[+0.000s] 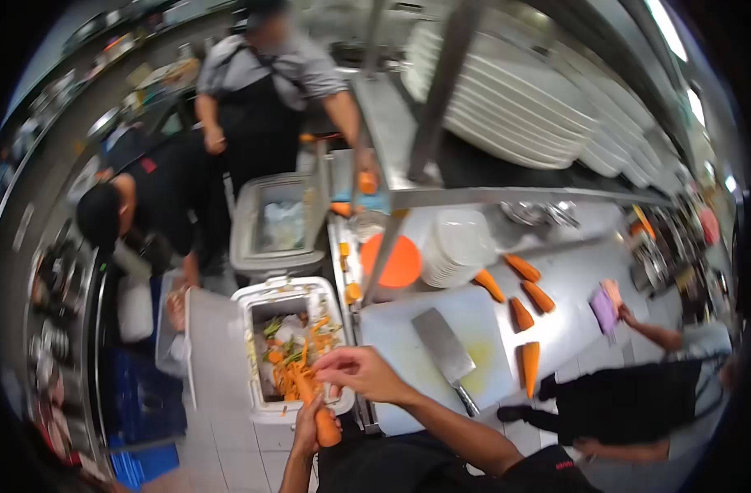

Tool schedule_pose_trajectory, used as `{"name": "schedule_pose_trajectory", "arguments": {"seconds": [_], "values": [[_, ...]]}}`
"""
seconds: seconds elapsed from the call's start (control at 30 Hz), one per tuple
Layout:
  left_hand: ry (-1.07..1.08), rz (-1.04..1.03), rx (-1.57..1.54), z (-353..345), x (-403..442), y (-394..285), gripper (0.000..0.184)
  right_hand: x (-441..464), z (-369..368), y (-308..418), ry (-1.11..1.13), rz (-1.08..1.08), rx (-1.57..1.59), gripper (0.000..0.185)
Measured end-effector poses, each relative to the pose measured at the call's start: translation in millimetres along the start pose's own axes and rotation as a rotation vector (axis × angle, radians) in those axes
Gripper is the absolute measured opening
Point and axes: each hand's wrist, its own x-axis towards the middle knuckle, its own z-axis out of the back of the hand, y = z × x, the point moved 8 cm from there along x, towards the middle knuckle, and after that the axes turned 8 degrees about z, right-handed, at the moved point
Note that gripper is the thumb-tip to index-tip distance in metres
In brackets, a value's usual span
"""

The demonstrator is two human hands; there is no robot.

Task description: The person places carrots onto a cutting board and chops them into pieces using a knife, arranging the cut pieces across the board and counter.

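Observation:
My left hand [307, 421] is wrapped around a thick carrot [328, 429], held at a slant over the near rim of a white bin [252, 308]. Orange and green vegetable peelings [291, 349] lie inside that bin. My right hand [355, 371] is just above the carrot's far end, its fingers closed together; whatever they grip is too small to make out. On the white cutting board [388, 337] to the right rests a cleaver [443, 341], handle toward me. Several carrots [529, 366] lie on the steel counter beyond the board.
Behind the board stand an orange-topped container [390, 261] and a stack of white dishes [457, 246]. A shelf post [445, 90] and plate stacks [507, 107] rise above. Another lidded bin [252, 222] sits farther off. One co-worker [260, 107] stands ahead, one bends [149, 197], another is right [638, 403].

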Motion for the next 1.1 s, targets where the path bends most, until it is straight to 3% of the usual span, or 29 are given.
{"name": "schedule_pose_trajectory", "arguments": {"seconds": [0.07,0.1,0.2,0.37,0.53,0.67,0.73,0.9,0.97,1.0,1.03,1.07,1.1], "values": [[0.001,0.035,-0.09,8.9,3.9,10.9,0.028,-0.4,-6.2,-5.2,-0.006,0.019,-0.021,0.027],[0.039,0.082,-0.036,2.6,5.3,16.3,0.028,-6.6,-4.4,-9.9,-0.048,-0.06,-0.001,0.027],[-0.027,-0.024,0.115,2.0,13.2,16.8,0.032,-29.9,30.0,-36.0,-0.229,-0.02,-0.085,0.029],[0.048,0.008,0.4,-30.9,37.0,16.6,0.035,-120.6,115.3,-52.2,-0.586,-0.053,-0.148,0.033],[0.148,-0.093,0.734,-114.6,53.4,4.7,0.037,-236.5,195.2,-55.1,-1.003,-0.011,-0.359,0.025],[0.197,-0.062,0.966,-218.7,62.8,17.6,0.037,-300.6,233.8,-53.5,-1.114,-0.036,-0.566,0.022],[0.354,-0.204,1.121,-269.6,92.9,33.9,0.044,-328.1,249.7,-55.8,-1.184,0.028,-0.666,0.018],[0.313,-0.598,1.7,-407.6,144.5,73.8,0.058,-392.6,309.5,-53.4,-1.356,0.124,-1.031,0.02],[0.251,-0.718,1.879,-452.2,158.2,93.5,0.058,-410.2,339.5,-39.7,-1.429,-0.068,-1.287,0.04],[0.194,-0.732,1.978,-467.7,170.4,101.2,0.058,-413.9,354.3,-40.0,-1.427,-0.063,-1.275,0.04],[0.186,-0.734,1.984,-478.1,187.0,107.8,0.058,-415.5,373.6,-45.4,-1.411,-0.102,-1.256,0.053],[0.186,-0.83,2.009,-490.1,202.7,115.2,0.058,-416.4,390.8,-52.0,-1.395,-0.141,-1.24,0.067],[0.188,-0.928,2.03,-501.4,213.4,120.2,0.058,-415.0,404.1,-56.7,-1.395,-0.136,-1.236,0.067]]}}
